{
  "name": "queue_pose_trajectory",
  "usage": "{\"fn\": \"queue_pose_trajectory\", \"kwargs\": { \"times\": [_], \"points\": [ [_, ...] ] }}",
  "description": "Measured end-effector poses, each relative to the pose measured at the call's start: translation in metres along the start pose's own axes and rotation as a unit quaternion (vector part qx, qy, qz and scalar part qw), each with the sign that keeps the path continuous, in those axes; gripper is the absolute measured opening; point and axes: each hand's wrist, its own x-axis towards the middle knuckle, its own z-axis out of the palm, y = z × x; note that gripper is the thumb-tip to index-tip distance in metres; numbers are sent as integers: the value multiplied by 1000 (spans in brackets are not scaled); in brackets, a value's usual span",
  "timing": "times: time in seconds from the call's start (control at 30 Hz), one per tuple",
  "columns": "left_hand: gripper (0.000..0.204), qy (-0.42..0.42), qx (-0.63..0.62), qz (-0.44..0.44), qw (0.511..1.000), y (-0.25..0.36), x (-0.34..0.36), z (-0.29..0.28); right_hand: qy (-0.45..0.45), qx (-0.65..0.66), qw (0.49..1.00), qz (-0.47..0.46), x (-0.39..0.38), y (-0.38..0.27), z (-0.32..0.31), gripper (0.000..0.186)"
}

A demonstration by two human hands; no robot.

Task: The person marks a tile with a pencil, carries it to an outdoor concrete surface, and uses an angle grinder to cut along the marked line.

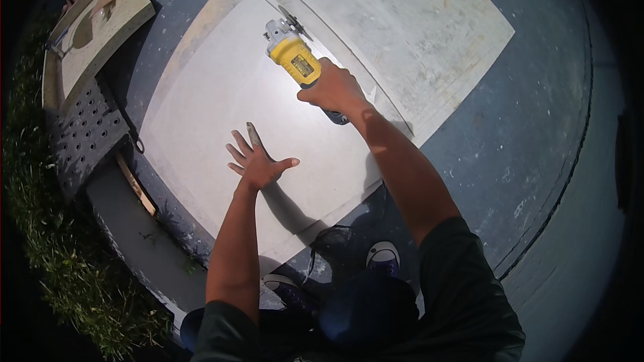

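Note:
A yellow and black angle grinder with a grey metal head is in my right hand, whose fingers wrap round its body. Its disc stands on edge at the far end, by the long edge of a white sheet. I cannot tell whether the disc touches the sheet or spins. Over the near left part of the same sheet, my left hand has its fingers spread and holds nothing. Its shadow falls beside it, and whether the palm presses on the sheet is unclear.
Beneath and beyond the white sheet lies a larger, stained pale board on the blue-grey floor. At the left are a perforated dark panel, a speckled slab piece and grass. My shoes stand at the near edge; a dark cord runs beside them.

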Motion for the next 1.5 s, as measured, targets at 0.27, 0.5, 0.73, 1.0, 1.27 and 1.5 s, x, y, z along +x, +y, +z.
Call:
{"fn": "queue_pose_trajectory", "kwargs": {
  "times": [0.27,0.5,0.73,1.0,1.27,1.5],
  "points": [
    [162,3,11,-9,1000,2,-2,3,1,-12,1000,-4,-9,7,0,65],
    [163,10,6,7,1000,1,-2,7,7,-6,1000,-7,-13,14,-2,65],
    [161,16,19,0,1000,3,-5,9,4,1,1000,-1,-23,20,-3,63],
    [161,19,7,5,1000,3,-7,10,-5,5,1000,6,-29,22,-3,63],
    [162,19,-2,10,1000,1,-8,12,-6,3,1000,5,-35,27,-4,64],
    [161,23,3,7,1000,1,-7,12,0,7,1000,-4,-37,33,-2,64]
  ]
}}
